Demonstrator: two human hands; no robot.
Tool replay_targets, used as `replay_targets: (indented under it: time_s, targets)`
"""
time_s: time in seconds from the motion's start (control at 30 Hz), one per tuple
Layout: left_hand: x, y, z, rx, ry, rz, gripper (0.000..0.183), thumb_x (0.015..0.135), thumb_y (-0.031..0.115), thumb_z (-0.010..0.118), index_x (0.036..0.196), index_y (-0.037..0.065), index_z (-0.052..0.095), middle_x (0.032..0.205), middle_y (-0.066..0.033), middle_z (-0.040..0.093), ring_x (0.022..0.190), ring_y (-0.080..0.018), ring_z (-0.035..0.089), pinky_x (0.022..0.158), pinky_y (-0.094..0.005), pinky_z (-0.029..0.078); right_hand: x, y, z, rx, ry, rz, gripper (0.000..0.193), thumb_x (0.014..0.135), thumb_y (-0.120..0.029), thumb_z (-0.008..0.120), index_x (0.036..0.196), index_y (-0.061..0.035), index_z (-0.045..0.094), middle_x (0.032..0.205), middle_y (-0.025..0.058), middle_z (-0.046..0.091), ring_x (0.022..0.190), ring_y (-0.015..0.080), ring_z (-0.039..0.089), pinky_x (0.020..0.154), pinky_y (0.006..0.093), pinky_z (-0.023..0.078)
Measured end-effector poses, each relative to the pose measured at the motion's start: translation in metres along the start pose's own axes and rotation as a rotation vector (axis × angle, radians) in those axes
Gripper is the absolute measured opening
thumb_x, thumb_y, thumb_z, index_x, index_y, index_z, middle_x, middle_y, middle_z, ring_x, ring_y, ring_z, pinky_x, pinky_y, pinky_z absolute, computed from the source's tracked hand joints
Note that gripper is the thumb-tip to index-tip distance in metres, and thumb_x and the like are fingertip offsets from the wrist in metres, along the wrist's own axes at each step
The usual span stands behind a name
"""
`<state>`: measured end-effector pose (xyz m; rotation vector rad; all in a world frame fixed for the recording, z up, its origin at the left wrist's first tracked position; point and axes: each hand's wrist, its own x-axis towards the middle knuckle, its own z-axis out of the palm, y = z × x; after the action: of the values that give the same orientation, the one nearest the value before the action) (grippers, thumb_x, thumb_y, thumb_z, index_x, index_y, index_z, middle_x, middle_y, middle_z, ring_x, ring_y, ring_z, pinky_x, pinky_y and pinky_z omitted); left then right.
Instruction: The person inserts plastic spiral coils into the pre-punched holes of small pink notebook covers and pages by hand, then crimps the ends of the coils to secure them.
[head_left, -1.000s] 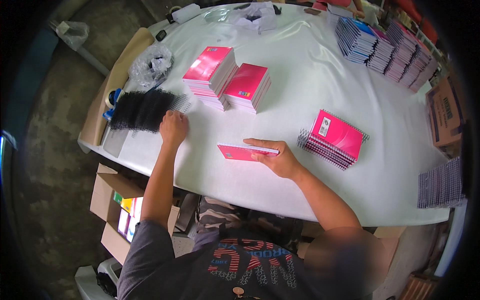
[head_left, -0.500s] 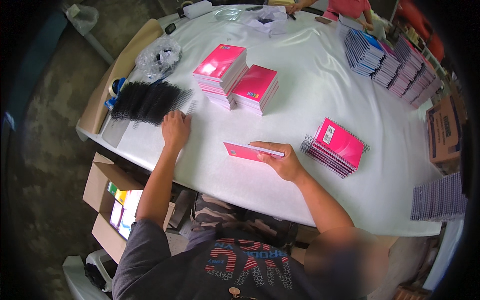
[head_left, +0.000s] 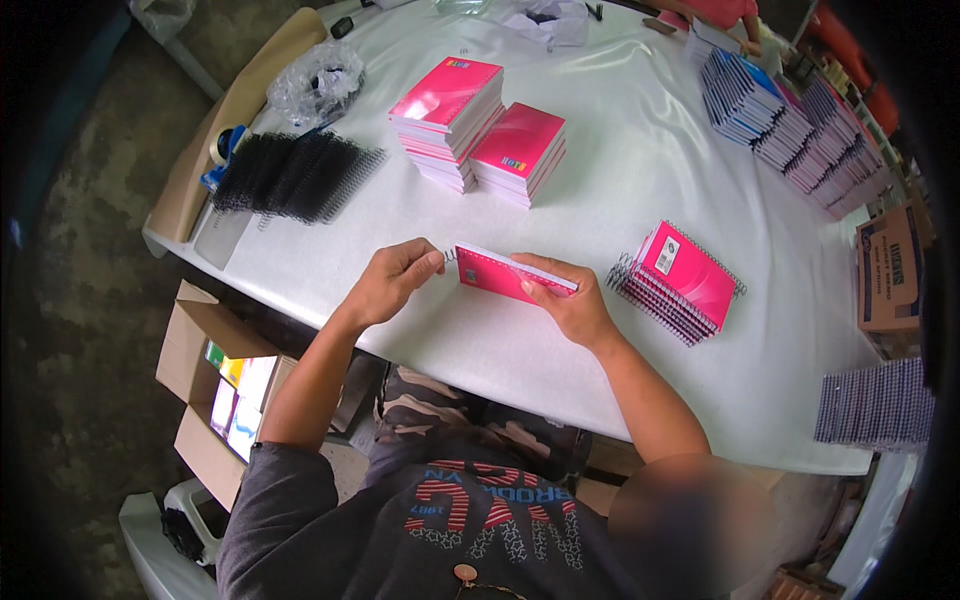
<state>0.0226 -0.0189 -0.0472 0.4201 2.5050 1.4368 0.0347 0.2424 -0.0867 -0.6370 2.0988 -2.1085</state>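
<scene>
Holding a pink notebook [head_left: 497,278] above the white-covered table [head_left: 630,140], the person used both hands (head view).
The left hand [head_left: 395,280] pinched a wire coil [head_left: 450,256] between thumb and fingers at the notebook's left end; contact could not be confirmed. The right hand [head_left: 575,305] gripped the other end, thumb on cover. The long axis ran left to right, dipping rightward, page edge uppermost. Work was judged part done: coiled notebooks [head_left: 690,270] stood at right; the held one and uncoiled notebooks [head_left: 450,90] ahead appeared outstanding.
</scene>
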Motion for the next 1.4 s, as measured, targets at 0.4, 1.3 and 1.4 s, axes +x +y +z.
replay_targets:
  time_s: [0.4,1.3,1.4]
  targets:
    - [0.010,0.024,-0.013,0.186,0.110,0.111,0.021,0.082,0.011,0.066,0.100,0.003,0.060,0.087,-0.0022,0.060,0.073,-0.0116,0.052,0.069,-0.0263,0.043,-0.002,-0.002,0.000,0.046,-0.051,0.075,0.031,0.086,-0.003,0.059,0.117,-0.0056,0.061,0.109,0.0060,0.065,0.096,0.0095,0.056,0.088,0.0240,0.043]
    - [0.025,0.079,-0.013,0.983,-0.190,0.360,0.026,0.069,0.023,0.073,0.085,0.007,0.059,0.093,-0.0080,0.061,0.088,-0.0276,0.057,0.076,-0.0374,0.040,-0.010,-0.004,0.007,-0.149,-0.079,-0.081,0.030,0.087,-0.003,0.058,0.117,-0.0047,0.060,0.111,0.0091,0.064,0.098,0.0142,0.060,0.089,0.0272,0.045]
    - [0.027,0.087,0.008,0.905,-0.076,0.602,0.027,0.073,0.020,0.069,0.093,0.005,0.058,0.095,-0.0109,0.061,0.090,-0.0325,0.055,0.080,-0.0419,0.039,-0.016,-0.009,-0.004,-0.030,-0.074,-0.137,0.028,0.087,-0.006,0.059,0.114,-0.0070,0.062,0.112,0.0093,0.064,0.099,0.0133,0.060,0.088,0.0276,0.045]
